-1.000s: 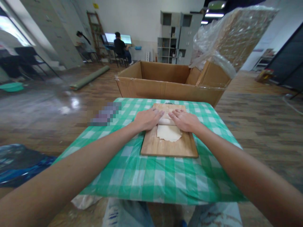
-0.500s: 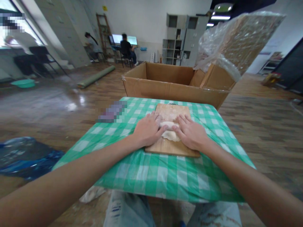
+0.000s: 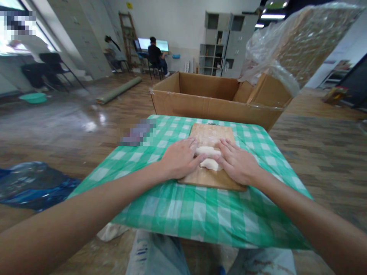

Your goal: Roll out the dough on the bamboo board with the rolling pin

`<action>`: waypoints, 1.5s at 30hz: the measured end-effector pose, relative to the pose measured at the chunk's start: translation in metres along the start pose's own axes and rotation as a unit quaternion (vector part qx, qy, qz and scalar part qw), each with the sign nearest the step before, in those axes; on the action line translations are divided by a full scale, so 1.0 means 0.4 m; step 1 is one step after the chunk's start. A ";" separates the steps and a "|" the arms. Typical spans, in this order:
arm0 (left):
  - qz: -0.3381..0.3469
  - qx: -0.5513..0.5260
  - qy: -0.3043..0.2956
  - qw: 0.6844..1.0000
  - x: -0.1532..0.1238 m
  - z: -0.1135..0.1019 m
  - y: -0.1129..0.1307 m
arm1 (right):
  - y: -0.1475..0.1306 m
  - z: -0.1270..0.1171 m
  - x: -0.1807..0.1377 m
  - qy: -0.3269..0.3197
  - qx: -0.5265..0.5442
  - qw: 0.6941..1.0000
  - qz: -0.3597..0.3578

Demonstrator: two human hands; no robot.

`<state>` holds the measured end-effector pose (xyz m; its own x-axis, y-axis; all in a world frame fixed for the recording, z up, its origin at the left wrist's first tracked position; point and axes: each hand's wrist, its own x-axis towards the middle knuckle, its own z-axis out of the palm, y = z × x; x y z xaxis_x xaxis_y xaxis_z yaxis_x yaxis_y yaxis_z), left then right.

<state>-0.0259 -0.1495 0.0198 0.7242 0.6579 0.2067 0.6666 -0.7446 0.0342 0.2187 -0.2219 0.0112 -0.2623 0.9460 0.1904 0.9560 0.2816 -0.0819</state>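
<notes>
The pale roll (image 3: pixel 207 152) lies crosswise on the wooden board (image 3: pixel 212 181), between and under your 2 hands; whether it is a bare rolling pin or dough wound up cannot be told, because both its ends are covered. A flat sheet of dough (image 3: pixel 210 164) shows just on your side of it, its 2 side edges running out of sight by your thumbs. Your left hand (image 3: pixel 181 158) and right hand (image 3: pixel 240 161) lie over the roll's ends, fingers stretched out rather than curled round it; your palms' undersides are hidden, so how firmly they press cannot be told. Your hands also cover parts of the board's sides, and a metal piece (image 3: pixel 212 123) barely shows at its far end.

Under the board, the green-and-white checked cloth (image 3: pixel 197 217) hides whatever it covers. On its far left corner, an object (image 3: pixel 137 132) is pixelated beyond recognition. Your jeans (image 3: pixel 156 254) are cut off at the bottom, the dark crumpled plastic (image 3: pixel 34 185) at the left. Farther off, the open cardboard box (image 3: pixel 212 106) hides its floor behind its near wall. Any writing on the lit screens (image 3: pixel 162 46) or yellow wall sign (image 3: pixel 129 5) is too small to read.
</notes>
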 end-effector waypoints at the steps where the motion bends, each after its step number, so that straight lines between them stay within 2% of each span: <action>1: -0.002 -0.009 -0.020 1.000 0.026 -0.002 -0.012 | 0.018 0.002 0.026 -0.012 0.003 1.000 -0.005; 4: -0.018 -0.030 -0.070 0.997 0.102 -0.005 -0.042 | 0.067 0.009 0.102 -0.033 -0.012 0.998 -0.048; 7: -0.030 -0.033 -0.082 0.996 0.159 0.000 -0.055 | 0.093 0.015 0.156 -0.048 -0.051 0.996 -0.062; 12: -0.035 -0.026 -0.077 0.996 0.174 0.016 -0.057 | 0.076 0.007 0.155 -0.036 -0.109 0.991 -0.065; 14: -0.036 -0.022 -0.068 0.997 0.155 0.020 -0.054 | 0.055 -0.001 0.131 -0.018 -0.109 0.993 -0.052; 19: -0.021 0.004 -0.008 1.000 0.077 0.016 -0.025 | -0.002 -0.011 0.060 0.016 -0.039 0.998 0.036; 25: -0.010 0.025 0.045 0.999 -0.042 0.015 0.043 | -0.042 0.006 -0.043 0.041 -0.033 0.999 -0.004; 30: -0.015 0.040 0.044 0.998 -0.139 0.023 0.091 | -0.074 0.018 -0.135 0.056 -0.027 0.997 -0.033; 34: -0.003 0.032 0.044 0.999 -0.176 0.020 0.102 | -0.090 0.015 -0.174 0.054 -0.025 0.997 -0.047; 38: 0.000 0.025 0.034 0.999 -0.137 0.008 0.082 | -0.069 0.003 -0.131 0.038 -0.014 0.998 -0.038; 45: -0.009 0.008 -0.013 1.000 0.023 0.000 -0.004 | 0.025 -0.012 0.053 -0.035 0.015 0.999 -0.016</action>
<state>-0.0202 -0.1422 0.0215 0.7158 0.6745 0.1807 0.6827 -0.7303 0.0213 0.2234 -0.1998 0.0191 -0.3025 0.9450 0.1244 0.9428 0.3158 -0.1064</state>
